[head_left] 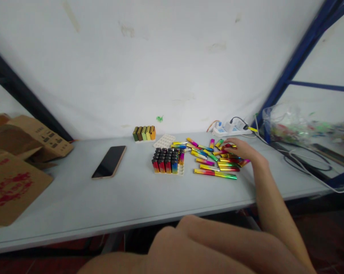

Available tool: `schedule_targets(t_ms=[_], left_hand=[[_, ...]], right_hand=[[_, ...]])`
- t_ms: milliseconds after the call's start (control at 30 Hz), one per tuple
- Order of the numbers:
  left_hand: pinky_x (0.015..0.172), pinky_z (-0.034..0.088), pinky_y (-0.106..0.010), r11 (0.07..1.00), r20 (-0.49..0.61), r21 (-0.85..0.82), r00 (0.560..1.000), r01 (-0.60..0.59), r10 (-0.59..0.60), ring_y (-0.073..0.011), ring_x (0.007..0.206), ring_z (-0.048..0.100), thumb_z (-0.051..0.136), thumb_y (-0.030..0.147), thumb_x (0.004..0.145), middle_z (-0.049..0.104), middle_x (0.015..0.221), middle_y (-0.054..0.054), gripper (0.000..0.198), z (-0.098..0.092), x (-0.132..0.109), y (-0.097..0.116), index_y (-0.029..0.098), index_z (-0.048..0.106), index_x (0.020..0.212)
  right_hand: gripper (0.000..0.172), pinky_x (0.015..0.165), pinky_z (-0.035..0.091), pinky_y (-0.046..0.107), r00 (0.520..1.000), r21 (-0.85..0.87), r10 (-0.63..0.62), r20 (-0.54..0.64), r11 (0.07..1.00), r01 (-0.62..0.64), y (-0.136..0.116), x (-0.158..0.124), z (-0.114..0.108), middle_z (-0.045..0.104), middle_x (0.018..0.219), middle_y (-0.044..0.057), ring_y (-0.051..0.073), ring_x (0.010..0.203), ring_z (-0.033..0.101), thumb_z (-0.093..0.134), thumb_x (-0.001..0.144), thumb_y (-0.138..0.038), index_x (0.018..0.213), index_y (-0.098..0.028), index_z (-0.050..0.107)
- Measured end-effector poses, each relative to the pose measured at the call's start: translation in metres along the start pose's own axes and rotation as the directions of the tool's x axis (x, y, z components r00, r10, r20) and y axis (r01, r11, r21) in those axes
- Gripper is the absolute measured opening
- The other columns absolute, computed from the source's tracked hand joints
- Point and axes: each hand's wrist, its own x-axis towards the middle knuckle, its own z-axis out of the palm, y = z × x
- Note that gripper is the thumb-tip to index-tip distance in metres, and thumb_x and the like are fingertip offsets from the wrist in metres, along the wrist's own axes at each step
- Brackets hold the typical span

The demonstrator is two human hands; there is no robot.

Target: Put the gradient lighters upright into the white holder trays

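Note:
My right hand [238,147] reaches in from the right over a loose pile of shiny, rainbow-coloured lighter casings [206,172]. Its fingers are bent but apart, touching the casings at the pile's right side; the fingertips are partly hidden among them. To the left of the pile, black-topped lighters [165,161] stand upright in rows in a white holder tray [181,170], whose right edge shows bare slots. One shiny casing [181,158] stands at the right side of these rows. My left hand is out of view.
Against the wall stand a block of green-to-orange lighters [144,133] and a white slotted tray [164,141]. A phone [109,161] lies left, beside cardboard boxes [15,186]. A power strip [230,129], cables and plastic bags [286,121] occupy the right. Bare skin shows below the table edge.

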Motion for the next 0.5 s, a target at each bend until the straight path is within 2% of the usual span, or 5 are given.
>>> schedule_targets(t_ms=[133,333,433,500], left_hand=[[0.038,0.036,-0.040,1.000,-0.017,-0.023,1.000,-0.020,0.019,-0.0236,0.048,0.053,0.053,0.074,0.083,0.030,0.040,0.001,0.043,0.008,0.003,0.001,0.038,0.050,0.060],[0.035,0.033,-0.040,0.998,-0.051,-0.046,0.998,-0.043,0.041,-0.0220,0.044,0.049,0.054,0.072,0.084,0.026,0.038,0.001,0.047,0.010,-0.004,0.006,0.036,0.045,0.055],[0.034,0.030,-0.038,1.000,-0.150,0.000,0.989,-0.004,0.004,-0.0192,0.041,0.047,0.051,0.070,0.088,0.024,0.038,0.002,0.052,0.006,-0.007,0.008,0.033,0.042,0.051],[0.034,0.029,-0.037,0.997,-0.233,0.057,0.972,0.044,-0.030,-0.0171,0.040,0.046,0.046,0.069,0.091,0.025,0.038,0.002,0.057,0.001,-0.002,0.005,0.031,0.040,0.049]], right_hand=[[0.024,0.082,0.055,0.040,0.996,-0.010,0.044,0.072,0.999,-0.044,-0.006,-0.002,0.001,0.080,0.102,0.008,0.030,0.092,0.073,0.064,0.087,-0.036,0.103,-0.025,0.078],[0.025,0.084,0.054,0.039,0.993,-0.021,0.058,0.100,0.998,-0.057,-0.013,0.000,-0.002,0.080,0.106,0.009,0.029,0.095,0.073,0.064,0.088,-0.034,0.103,-0.022,0.079],[0.030,0.079,0.054,0.036,0.979,-0.028,0.103,0.176,0.995,-0.099,-0.017,0.000,-0.005,0.081,0.101,0.009,0.028,0.090,0.073,0.064,0.089,-0.040,0.108,-0.020,0.078],[0.028,0.076,0.054,0.034,0.971,-0.019,0.124,0.205,0.992,-0.122,-0.020,0.000,-0.005,0.081,0.096,0.008,0.026,0.086,0.073,0.066,0.089,-0.041,0.103,-0.021,0.078]])
